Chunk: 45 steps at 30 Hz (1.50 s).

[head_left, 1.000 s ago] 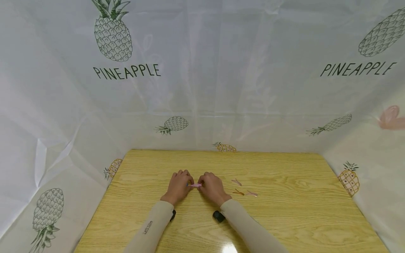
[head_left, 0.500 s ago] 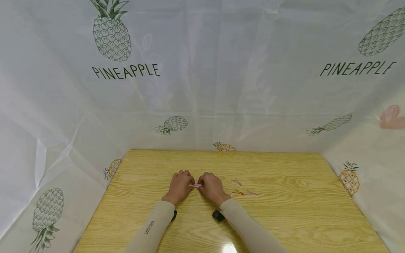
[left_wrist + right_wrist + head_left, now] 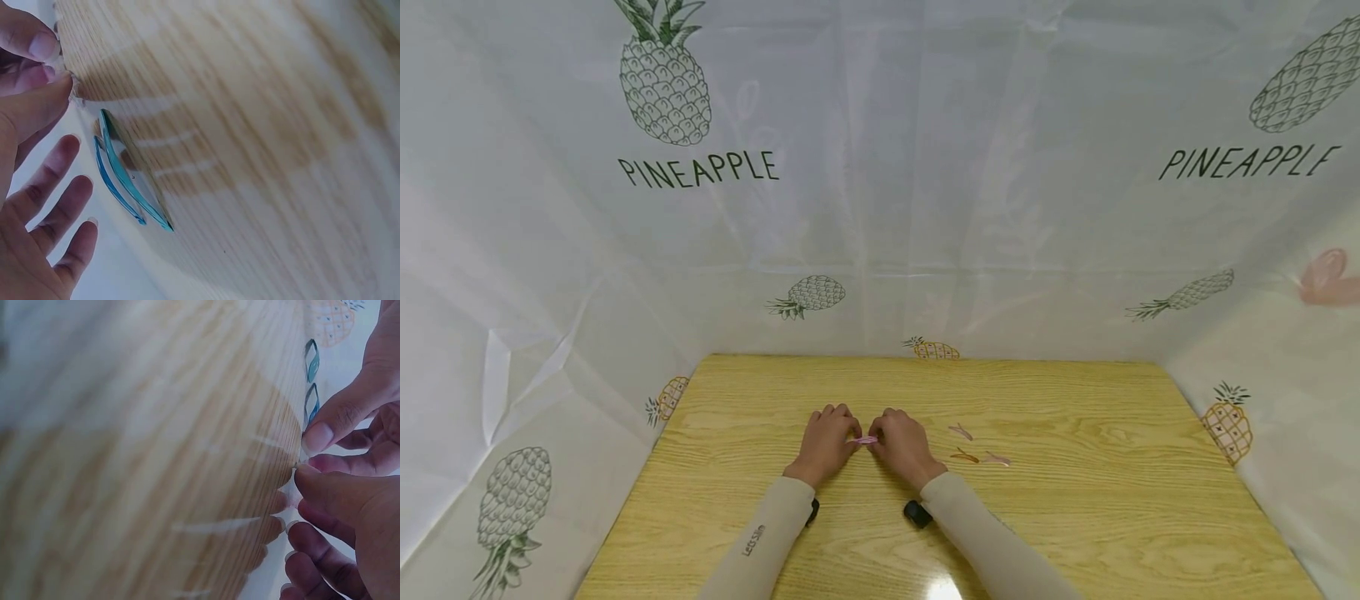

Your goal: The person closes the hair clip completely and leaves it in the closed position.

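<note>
Near the middle of the table a pink hair clip [image 3: 867,440] spans the small gap between the two hands. My left hand [image 3: 827,442] pinches its left end between thumb and forefinger, the other fingers spread loosely in the left wrist view. Its right end is pinched by my right hand [image 3: 901,446]. In the wrist views, fingertips hide most of this clip. A teal hair clip [image 3: 119,167] and a blue hair clip [image 3: 111,186] lie on the table by the left hand; in the head view that hand covers them.
Right of the right hand lie a pink hair clip [image 3: 960,432], an orange hair clip [image 3: 965,456] and a pale pink hair clip [image 3: 997,459], apart from each other. A white pineapple-print sheet [image 3: 880,208] surrounds the back and sides of the wooden table [image 3: 1075,500].
The left hand has shifted very slightly right, covering a bit of blue that showed beside its fingers. The right hand and the clips on the right stay put.
</note>
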Motion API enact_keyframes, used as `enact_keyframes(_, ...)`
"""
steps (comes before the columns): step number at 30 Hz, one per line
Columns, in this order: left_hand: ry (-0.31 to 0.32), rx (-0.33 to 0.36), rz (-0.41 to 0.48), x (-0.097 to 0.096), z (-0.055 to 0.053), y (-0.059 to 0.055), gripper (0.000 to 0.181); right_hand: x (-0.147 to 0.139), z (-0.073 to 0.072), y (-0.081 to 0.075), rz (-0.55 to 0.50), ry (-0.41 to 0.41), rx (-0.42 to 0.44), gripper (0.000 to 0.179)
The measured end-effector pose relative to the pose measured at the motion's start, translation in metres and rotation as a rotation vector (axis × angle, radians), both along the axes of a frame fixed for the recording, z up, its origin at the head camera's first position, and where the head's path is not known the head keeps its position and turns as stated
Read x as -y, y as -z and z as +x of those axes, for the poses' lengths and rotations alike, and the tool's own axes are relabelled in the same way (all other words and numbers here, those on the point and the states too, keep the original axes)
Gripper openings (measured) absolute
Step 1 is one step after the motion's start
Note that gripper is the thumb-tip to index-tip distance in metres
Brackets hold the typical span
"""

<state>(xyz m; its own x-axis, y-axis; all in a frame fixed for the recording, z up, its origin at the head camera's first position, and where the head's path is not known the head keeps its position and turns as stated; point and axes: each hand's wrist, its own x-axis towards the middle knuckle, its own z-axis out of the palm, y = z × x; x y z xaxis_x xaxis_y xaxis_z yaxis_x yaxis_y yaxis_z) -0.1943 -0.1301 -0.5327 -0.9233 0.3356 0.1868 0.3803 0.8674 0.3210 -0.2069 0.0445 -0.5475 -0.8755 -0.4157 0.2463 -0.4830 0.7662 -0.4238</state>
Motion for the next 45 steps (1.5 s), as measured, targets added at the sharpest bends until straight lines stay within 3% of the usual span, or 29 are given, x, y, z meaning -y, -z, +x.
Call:
enact_keyframes(13, 0.019, -0.076, 0.014, -0.005, 0.007, 0.003, 0.010, -0.008, 0.010, -0.002, -0.021, 0.033, -0.037, 0.010)
enact_keyframes(20, 0.073, -0.125, 0.068, -0.026, 0.021, -0.001, 0.013, -0.023, 0.023, -0.013, -0.049, 0.055, -0.089, 0.014)
enact_keyframes(26, 0.093, -0.140, 0.037, -0.046, 0.027, 0.008, 0.016, -0.043, 0.033, -0.017, -0.069, 0.090, -0.139, 0.015)
enact_keyframes(31, 0.099, -0.120, -0.003, -0.059, 0.028, 0.015, 0.018, -0.061, 0.040, -0.019, -0.063, 0.132, -0.165, 0.020)
enact_keyframes(37, 0.101, -0.095, -0.019, -0.072, 0.033, 0.013, 0.023, -0.083, 0.048, -0.017, -0.093, 0.162, -0.156, 0.023)
enact_keyframes(45, 0.105, -0.071, -0.029, -0.084, 0.033, 0.014, 0.026, -0.111, 0.054, -0.009, -0.080, 0.201, -0.216, 0.028)
